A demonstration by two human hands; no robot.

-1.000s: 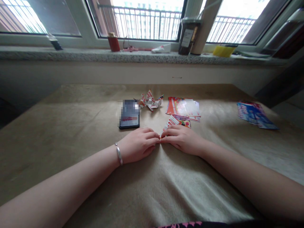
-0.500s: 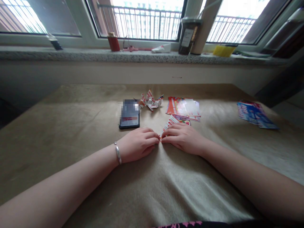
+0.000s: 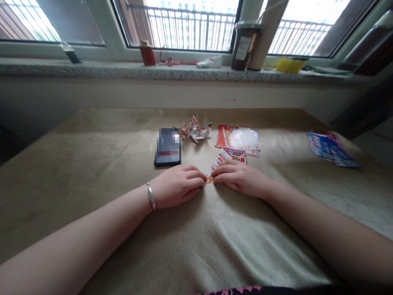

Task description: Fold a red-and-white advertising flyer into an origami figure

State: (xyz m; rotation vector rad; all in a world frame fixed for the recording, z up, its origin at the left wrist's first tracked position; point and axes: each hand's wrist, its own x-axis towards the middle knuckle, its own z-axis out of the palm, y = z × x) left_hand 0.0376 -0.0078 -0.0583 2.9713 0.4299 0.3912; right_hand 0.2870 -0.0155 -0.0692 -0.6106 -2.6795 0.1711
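Observation:
My left hand [image 3: 179, 186], with a silver bracelet on its wrist, rests on the beige cloth with curled fingers, pinching the near corner of a small printed paper [image 3: 221, 157]. My right hand [image 3: 241, 177] lies on the same red, white and yellow paper, its fingers pressed down along it. The two sets of fingertips sit a little apart at the paper's near end. A crumpled, folded piece of printed paper [image 3: 195, 130] lies further back.
A dark phone [image 3: 168, 149] lies just beyond my left hand. Flat printed leaflets [image 3: 237, 139] sit behind my right hand, and a blue one [image 3: 330, 148] at the far right. The beige cloth [image 3: 92, 172] covers the table. The windowsill [image 3: 92, 70] holds a red cup, a jar and small items.
My right hand has slid slightly right and back, away from my left hand, so more of the paper's near corner shows between the fingertips. My left hand has hardly moved.

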